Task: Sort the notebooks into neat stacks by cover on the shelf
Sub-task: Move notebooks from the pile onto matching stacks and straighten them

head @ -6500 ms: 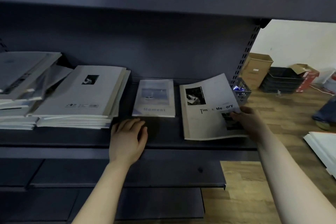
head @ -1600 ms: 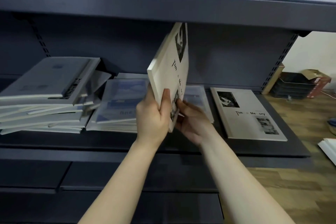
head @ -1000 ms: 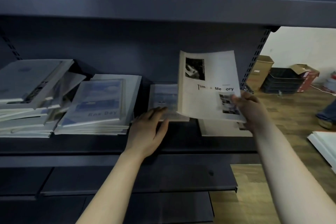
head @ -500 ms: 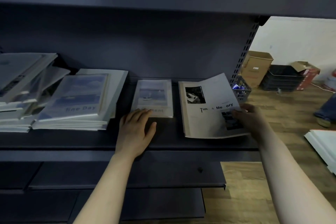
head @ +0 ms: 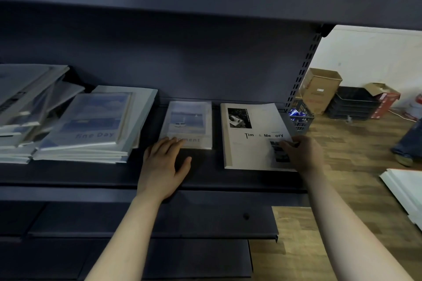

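Dark metal shelving fills the view, and its middle shelf (head: 205,178) carries the notebooks. On it the left hand (head: 164,162) lies flat and relaxed, holding nothing. Its fingertips rest on the near edge of the small Moment notebook (head: 189,121) at the hand's 12 o'clock, probably to square that book against the shelf.

At 3 o'clock from there, the right hand (head: 303,153) bends its fingers over the cover of the Time & Memory notebook (head: 251,141), at the book's 4 o'clock corner. I cannot tell whether the thumb pinches from beneath. The book lies flat and apart from its neighbour, which suits a separate stack for that cover.

At 9 o'clock from the left hand, the Fine Day stack (head: 91,125) has its top book sitting askew on larger ones. Farther toward 9 o'clock, a leaning jumbled pile (head: 25,107) looks unsorted, so much of the job likely remains.

Past the shelf's end at 2 o'clock, a cardboard box (head: 319,91) and black trays (head: 354,104) stand on the wooden floor.
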{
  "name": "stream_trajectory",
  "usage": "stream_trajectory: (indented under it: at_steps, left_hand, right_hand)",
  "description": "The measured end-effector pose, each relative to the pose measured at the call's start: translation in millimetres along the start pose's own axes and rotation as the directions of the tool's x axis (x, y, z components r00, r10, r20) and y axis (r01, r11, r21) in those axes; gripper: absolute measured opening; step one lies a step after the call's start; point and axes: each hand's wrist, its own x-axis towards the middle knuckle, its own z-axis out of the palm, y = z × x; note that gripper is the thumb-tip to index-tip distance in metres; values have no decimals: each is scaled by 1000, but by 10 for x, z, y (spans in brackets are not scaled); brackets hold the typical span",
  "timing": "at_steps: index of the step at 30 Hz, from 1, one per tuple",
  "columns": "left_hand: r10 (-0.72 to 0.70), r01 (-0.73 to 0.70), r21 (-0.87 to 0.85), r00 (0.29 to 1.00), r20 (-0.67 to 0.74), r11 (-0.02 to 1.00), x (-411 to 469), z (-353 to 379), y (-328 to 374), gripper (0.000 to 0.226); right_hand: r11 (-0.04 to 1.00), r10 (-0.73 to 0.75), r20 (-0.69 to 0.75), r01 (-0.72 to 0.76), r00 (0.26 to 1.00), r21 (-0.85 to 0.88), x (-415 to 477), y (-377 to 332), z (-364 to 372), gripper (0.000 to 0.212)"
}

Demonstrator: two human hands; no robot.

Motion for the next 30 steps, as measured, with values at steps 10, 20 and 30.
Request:
stream_trajectory:
  at_steps: [10,20,30]
  left_hand:
    - [-6,5,-22,1000,-16,1000,-22,-4,-10,72]
    - [-11,10,-16,1000,-17,1000,-39,-27,23,70]
    - [-7,7,-17,999,-31,1000,-45,-30,28,67]
  right_hand:
    - [988,-112,319,69,941,141,-190,70,-256,25]
    - [977,-177,300,130,938,169,-349,162,-294,50]
    - [983,-157,295,120,943,139,-324,175,-235,53]
